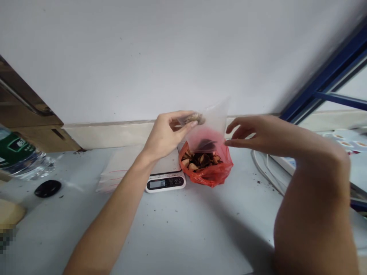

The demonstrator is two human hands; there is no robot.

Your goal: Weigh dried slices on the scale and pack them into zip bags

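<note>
My left hand (169, 131) pinches a clear plastic bag (213, 116) between thumb and fingers. Inside the bag, by my thumb, lies a small clump of pale, brownish dried material (196, 118). My right hand (248, 133) is at the bag's right edge, fingers curved and apart; whether the thumb touches the plastic is hard to see. Below the bag stands an open red plastic bag (213, 175) of dark and tan dried slices (200, 160). Beside it is a white digital scale (166, 183), its display seeming to read 10, partly behind my left forearm.
Several flat clear bags with red lines (110, 175) lie left of the scale. Farther left are a black oval object (47, 188) and a green-labelled water bottle (21, 152). A white cable (265, 172) and blue frame (321, 76) are at right; a wall (143, 68) rises behind.
</note>
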